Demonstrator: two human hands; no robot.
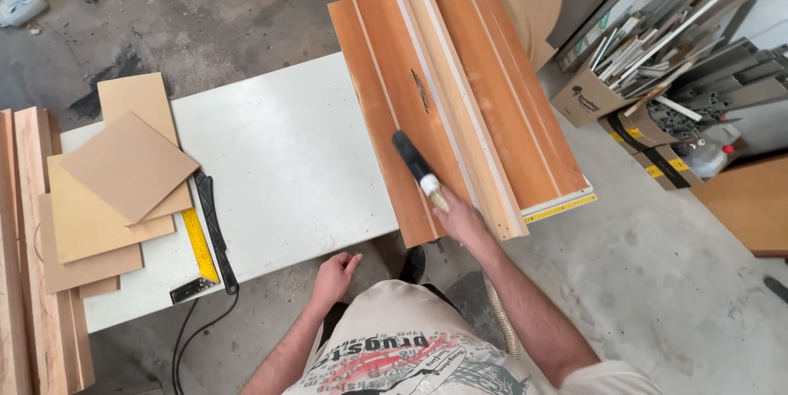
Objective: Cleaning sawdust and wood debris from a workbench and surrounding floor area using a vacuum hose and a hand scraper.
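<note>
My right hand (461,221) is clenched around a black-handled brush (419,170), bristle end pressed onto the reddish wooden panel (394,91) that overhangs the white worktable's (279,157) right edge, probably so its near end stays reachable. My left hand (332,276) hangs loose, fingers released, at the table's near edge; fibreboard squares (123,173), a yellow square ruler (199,245) and a black cable (215,231) crowd the left end.

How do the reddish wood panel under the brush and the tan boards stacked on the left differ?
The reddish panel is one large glossy piece with pale strips fixed along it; the tan boards are several smaller, matte, plain squares. The panel overhangs the white table at its right end; the boards lie loosely stacked at its left end. The right hand holds a brush on the panel; no hand touches the boards. Both are flat sheets resting on the table.
</note>
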